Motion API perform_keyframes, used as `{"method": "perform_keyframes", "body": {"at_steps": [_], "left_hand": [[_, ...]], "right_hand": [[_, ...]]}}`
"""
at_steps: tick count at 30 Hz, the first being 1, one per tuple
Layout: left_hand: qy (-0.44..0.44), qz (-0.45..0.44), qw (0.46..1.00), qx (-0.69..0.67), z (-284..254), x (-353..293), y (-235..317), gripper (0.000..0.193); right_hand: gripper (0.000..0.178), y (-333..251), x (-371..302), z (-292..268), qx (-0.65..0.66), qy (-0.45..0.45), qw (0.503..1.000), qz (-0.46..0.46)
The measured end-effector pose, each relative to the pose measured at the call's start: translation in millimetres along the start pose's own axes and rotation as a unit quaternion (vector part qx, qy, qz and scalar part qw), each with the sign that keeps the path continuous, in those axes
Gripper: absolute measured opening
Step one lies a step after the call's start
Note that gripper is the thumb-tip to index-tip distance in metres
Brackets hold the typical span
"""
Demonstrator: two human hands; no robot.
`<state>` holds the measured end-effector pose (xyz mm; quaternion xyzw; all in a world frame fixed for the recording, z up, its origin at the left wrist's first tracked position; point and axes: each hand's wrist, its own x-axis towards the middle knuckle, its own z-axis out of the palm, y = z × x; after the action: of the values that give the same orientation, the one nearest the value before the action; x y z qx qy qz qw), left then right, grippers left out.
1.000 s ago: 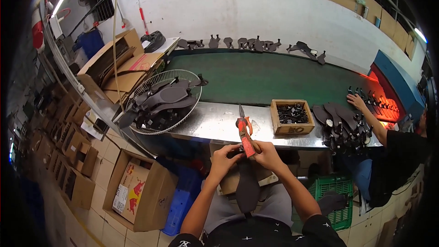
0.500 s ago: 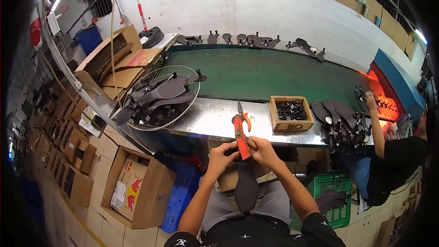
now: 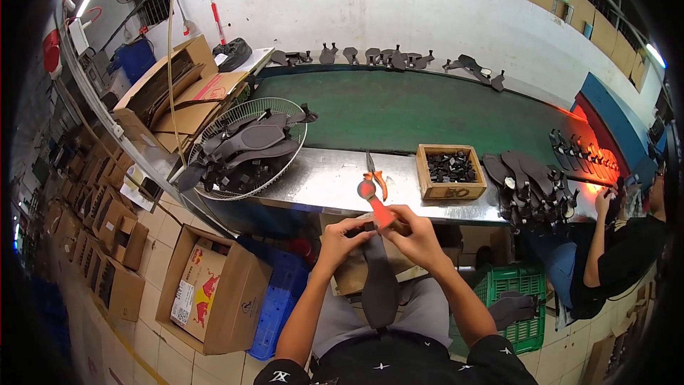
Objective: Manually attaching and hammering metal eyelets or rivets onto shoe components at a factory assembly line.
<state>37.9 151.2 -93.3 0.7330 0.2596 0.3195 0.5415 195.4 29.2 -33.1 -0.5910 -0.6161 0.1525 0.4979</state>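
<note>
My left hand (image 3: 343,241) pinches the far end of a dark grey shoe sole (image 3: 381,285), which lies lengthwise over my lap. My right hand (image 3: 415,237) is closed around a hammer with a red head (image 3: 382,214); its round face points away from me, above the sole's end. The hammer's handle is mostly hidden by my fingers. Just beyond, orange-handled pliers (image 3: 379,182) lie on the metal table edge (image 3: 328,175). A wooden box (image 3: 452,191) of small black parts stands to their right.
A wire basket (image 3: 303,135) of soles stands left on the table, beside a green conveyor belt (image 3: 399,110). More soles (image 3: 534,178) are piled right. A co-worker (image 3: 613,257) sits by a glowing heater (image 3: 595,139). Cartons (image 3: 246,299) and a green crate (image 3: 524,339) stand on the floor.
My right hand has tilted the hammer, its lower end shifting right and up. The sole's far end shows more. The co-worker's hand has drawn back from the belt.
</note>
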Motion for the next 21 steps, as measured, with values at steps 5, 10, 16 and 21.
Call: {"method": "perform_keyframes", "body": {"at_steps": [5, 10, 16, 21], "left_hand": [[-0.008, 0.017, 0.999, -0.027, -1.0, 3.6, -13.8, 0.024], [-0.008, 0.015, 1.0, -0.02, -1.0, 3.5, -4.8, 0.025], [-0.01, -0.001, 0.999, 0.043, -1.8, -3.3, -13.5, 0.051], [-0.04, 0.067, 0.954, 0.29, 14.9, -3.1, -5.5, 0.118]], "right_hand": [[0.026, -37.2, -21.0, -23.0, 0.01, 0.007, 0.998, 0.064], [0.023, -49.3, -34.9, -18.9, -0.021, -0.016, 0.998, 0.063], [0.029, -75.4, -35.3, -36.6, -0.069, -0.027, 0.997, 0.016], [0.032, -36.7, -58.3, -21.0, -0.134, -0.006, 0.988, 0.071]]}}
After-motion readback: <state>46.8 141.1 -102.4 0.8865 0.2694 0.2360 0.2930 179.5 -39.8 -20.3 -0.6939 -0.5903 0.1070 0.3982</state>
